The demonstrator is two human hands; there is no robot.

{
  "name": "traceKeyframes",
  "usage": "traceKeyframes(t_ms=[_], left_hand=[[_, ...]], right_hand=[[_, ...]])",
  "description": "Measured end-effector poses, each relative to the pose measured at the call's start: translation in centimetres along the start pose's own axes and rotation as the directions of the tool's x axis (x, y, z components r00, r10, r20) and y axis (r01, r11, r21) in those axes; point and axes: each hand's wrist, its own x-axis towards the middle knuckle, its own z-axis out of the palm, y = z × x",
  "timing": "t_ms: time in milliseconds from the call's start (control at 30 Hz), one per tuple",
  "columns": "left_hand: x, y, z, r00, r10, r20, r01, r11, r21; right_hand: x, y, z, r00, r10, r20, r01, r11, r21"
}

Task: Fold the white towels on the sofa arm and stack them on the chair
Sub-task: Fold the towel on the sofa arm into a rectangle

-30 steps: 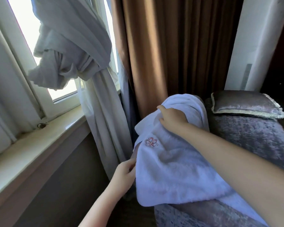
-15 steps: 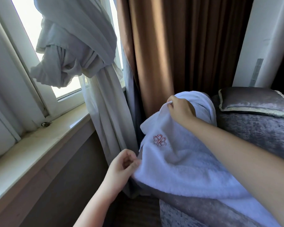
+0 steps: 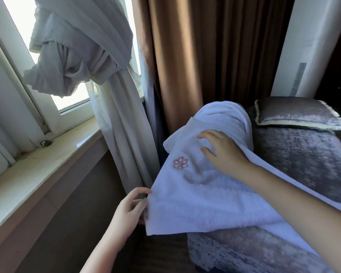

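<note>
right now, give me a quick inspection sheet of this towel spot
surface: grey velvet sofa arm, mostly covered by the towel
job's things: white towel draped over the arm, red emblem facing up; chair not in view
clutter: grey cushion on the sofa behind
grippers: left hand pinches the towel's near-left edge; right hand lies flat on top, fingers spread
cables: nothing seen
surroundings: window sill, knotted white curtain, brown curtain, white column behind

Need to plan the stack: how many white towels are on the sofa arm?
1 clearly: the white towel draped over the sofa arm, left hand pinching its near corner, right hand spread on top. The bunched white folds behind may be another.
</note>
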Motion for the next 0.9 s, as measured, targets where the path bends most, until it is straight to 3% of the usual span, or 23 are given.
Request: traceKeyframes(t_ms=[67, 200, 367, 533, 667, 800, 900], left_hand=[[-0.6, 0.0, -0.9, 0.996, 0.055, 0.072, -0.050, 0.997, -0.066], [-0.4, 0.0, -1.2, 0.964, 0.245, 0.102, -0.256, 0.960, 0.114], [1.3, 1.1, 0.1, 0.921, 0.376, -0.103, -0.360, 0.921, 0.150], [3.2, 3.9, 1.8, 0.886, 0.445, -0.131, -0.432, 0.895, 0.114], [5.5, 6.9, 2.5, 0.861, 0.459, -0.218, -0.422, 0.885, 0.196], [8.5, 9.4, 2.9, 0.856, 0.450, -0.255, -0.346, 0.864, 0.365], [11.6, 8.9, 3.1, 0.904, 0.379, -0.198, -0.191, 0.772, 0.606]], right_hand=[[-4.1, -0.2, -0.9, 0.995, -0.069, -0.078, 0.069, 0.998, -0.004], [-12.3, -0.2, -2.0, 0.984, -0.134, -0.114, 0.121, 0.986, -0.112], [-18.4, 0.9, -1.7, 0.952, -0.285, 0.110, 0.306, 0.882, -0.360], [-17.4, 2.0, -3.2, 0.966, -0.218, -0.140, 0.143, 0.898, -0.417], [-13.6, 2.4, -5.7, 0.956, 0.033, -0.291, -0.099, 0.972, -0.212], [-9.1, 4.8, -6.1, 0.936, 0.235, -0.262, -0.278, 0.950, -0.144], [-7.5, 6.6, -5.0, 0.927, 0.357, -0.113, -0.374, 0.862, -0.343]])
